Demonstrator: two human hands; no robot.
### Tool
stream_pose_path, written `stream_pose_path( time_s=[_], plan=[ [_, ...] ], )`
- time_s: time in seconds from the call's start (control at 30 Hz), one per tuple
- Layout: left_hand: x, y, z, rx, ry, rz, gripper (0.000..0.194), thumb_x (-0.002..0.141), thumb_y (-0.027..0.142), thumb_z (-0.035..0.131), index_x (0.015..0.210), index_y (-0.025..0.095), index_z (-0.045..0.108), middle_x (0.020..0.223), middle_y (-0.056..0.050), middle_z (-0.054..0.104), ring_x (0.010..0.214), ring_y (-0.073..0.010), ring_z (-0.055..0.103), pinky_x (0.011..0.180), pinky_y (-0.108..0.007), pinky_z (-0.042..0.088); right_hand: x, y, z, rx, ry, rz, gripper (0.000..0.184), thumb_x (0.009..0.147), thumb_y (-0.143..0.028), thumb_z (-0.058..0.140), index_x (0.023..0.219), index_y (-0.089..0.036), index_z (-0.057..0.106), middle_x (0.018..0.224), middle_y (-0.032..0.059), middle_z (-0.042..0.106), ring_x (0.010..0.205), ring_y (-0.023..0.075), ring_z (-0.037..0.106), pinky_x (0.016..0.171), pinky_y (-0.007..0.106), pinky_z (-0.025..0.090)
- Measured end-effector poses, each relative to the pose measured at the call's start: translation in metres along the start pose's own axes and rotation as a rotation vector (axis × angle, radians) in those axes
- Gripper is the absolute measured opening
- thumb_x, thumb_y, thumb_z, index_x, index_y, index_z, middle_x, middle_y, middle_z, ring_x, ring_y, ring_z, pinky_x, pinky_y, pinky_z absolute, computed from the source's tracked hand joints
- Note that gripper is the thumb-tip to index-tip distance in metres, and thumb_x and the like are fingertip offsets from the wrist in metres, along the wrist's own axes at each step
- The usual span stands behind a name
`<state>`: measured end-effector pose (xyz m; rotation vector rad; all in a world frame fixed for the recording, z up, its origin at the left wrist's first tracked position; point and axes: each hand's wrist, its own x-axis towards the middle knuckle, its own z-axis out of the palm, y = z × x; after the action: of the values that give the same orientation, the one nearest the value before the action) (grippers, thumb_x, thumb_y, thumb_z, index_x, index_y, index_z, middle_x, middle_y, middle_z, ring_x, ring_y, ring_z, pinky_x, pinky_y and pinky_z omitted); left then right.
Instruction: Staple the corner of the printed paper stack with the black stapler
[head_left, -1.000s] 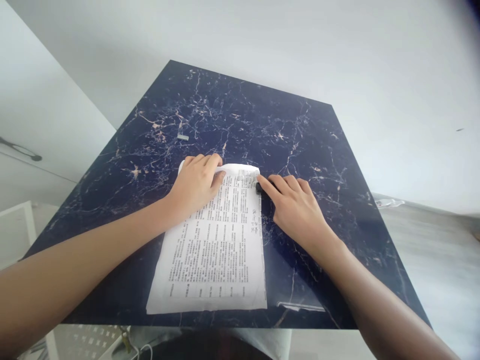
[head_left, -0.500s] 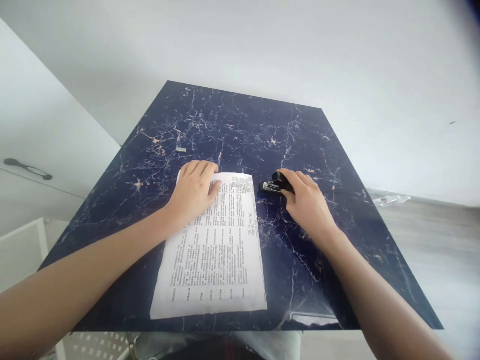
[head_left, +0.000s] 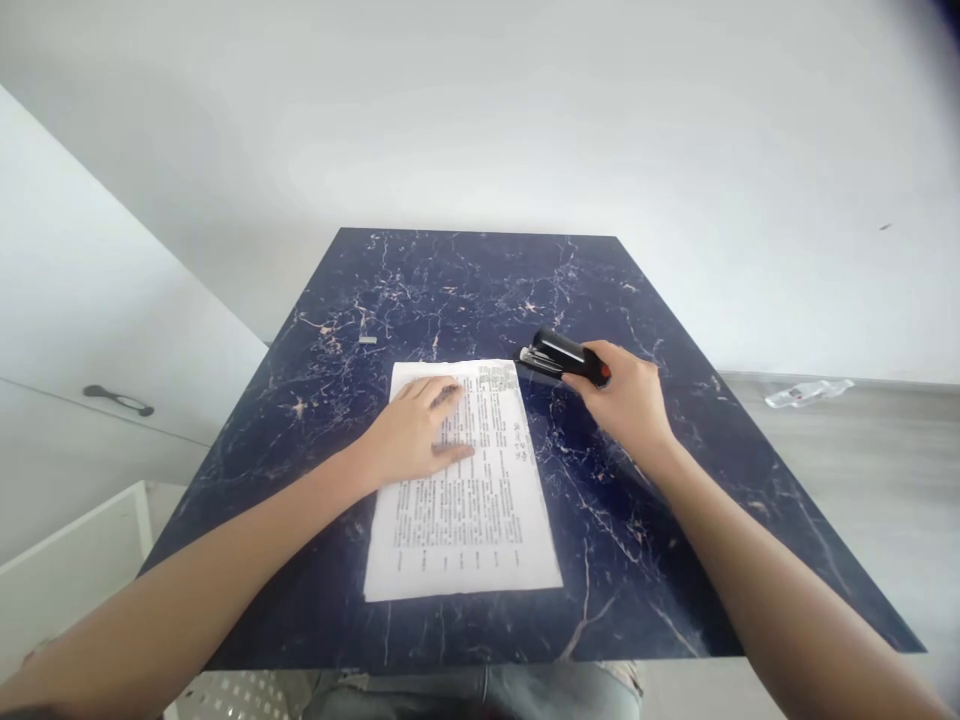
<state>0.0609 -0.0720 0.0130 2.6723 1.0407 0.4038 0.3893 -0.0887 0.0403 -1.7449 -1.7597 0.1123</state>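
Printed sheets of paper [head_left: 465, 530] lie flat on the dark blue marbled table [head_left: 630, 600]. My left hand [head_left: 420, 425] rests palm down on the upper left of the paper, its fingers stretched out and somewhat apart. To the right, my right hand [head_left: 626, 395] grips the rear end of a black stapler [head_left: 562, 352] between thumb and fingers. The stapler's front points left, beside the paper's upper right corner; I cannot tell whether the corner is between its jaws. Handwriting runs along the paper's right side.
A small strip of staples [head_left: 367, 340] lies on the table beyond the paper, to the left. White cabinet with a dark handle [head_left: 118, 400] stands at left. Clear plastic packaging [head_left: 810, 392] is on the floor at right, by the white wall [head_left: 480, 120].
The paper has shifted right, its corner now close to the stapler. My left hand has slid further onto the page. My right hand now holds the stapler by its rear end. The view tilted up.
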Motion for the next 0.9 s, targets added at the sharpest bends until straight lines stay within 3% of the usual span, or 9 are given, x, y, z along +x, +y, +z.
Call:
stream_pose_path(
  time_s=[0.13,0.27,0.37,0.57,0.9],
  plan=[
    [0.008,0.003,0.007,-0.103,-0.042,-0.062,0.093,0.091,0.074,0.065,0.162,0.019,0.041,0.169,-0.019,0.039,0.156,-0.0441,0.034,0.128,-0.064,0.028,-0.016,-0.033,0.006,0.196,-0.032,0.016,0.027,0.084,-0.031,0.073,0.109,-0.021,0.074,0.092,0.0061,0.077,0.080,0.0236,0.067,0.074,0.036,0.049],
    [0.015,0.003,0.011,-0.277,0.032,-0.145,0.101,0.078,0.068,0.082,0.159,0.024,0.040,0.163,-0.020,0.044,0.147,-0.0464,0.046,0.116,-0.067,0.043,-0.028,-0.051,0.018,0.268,-0.093,-0.053,0.026,0.085,-0.028,0.071,0.109,-0.021,0.074,0.096,0.0063,0.077,0.084,0.0225,0.067,0.077,0.035,0.050],
    [0.015,-0.003,0.007,-0.414,0.062,-0.108,0.106,0.070,0.061,0.092,0.157,0.027,0.040,0.159,-0.019,0.046,0.139,-0.0451,0.054,0.109,-0.065,0.049,-0.031,-0.053,0.030,0.290,-0.136,-0.084,0.026,0.084,-0.025,0.070,0.109,-0.021,0.074,0.099,0.0066,0.077,0.087,0.0231,0.068,0.080,0.036,0.050],
    [0.013,-0.019,-0.004,-0.560,0.001,-0.040,0.105,0.067,0.051,0.096,0.155,0.030,0.043,0.158,-0.016,0.048,0.141,-0.0424,0.053,0.113,-0.061,0.047,-0.034,-0.053,0.043,0.292,-0.167,-0.088,0.028,0.085,-0.023,0.071,0.112,-0.021,0.073,0.099,0.0076,0.076,0.089,0.0243,0.068,0.081,0.037,0.051],
    [0.015,-0.014,-0.004,-0.515,-0.004,-0.156,0.105,0.065,0.052,0.097,0.153,0.029,0.045,0.157,-0.016,0.048,0.142,-0.0423,0.052,0.113,-0.061,0.047,-0.036,-0.057,0.049,0.248,-0.233,-0.237,0.029,0.087,-0.014,0.074,0.115,-0.022,0.071,0.108,0.0088,0.076,0.099,0.0287,0.069,0.086,0.047,0.058]
  ],
)
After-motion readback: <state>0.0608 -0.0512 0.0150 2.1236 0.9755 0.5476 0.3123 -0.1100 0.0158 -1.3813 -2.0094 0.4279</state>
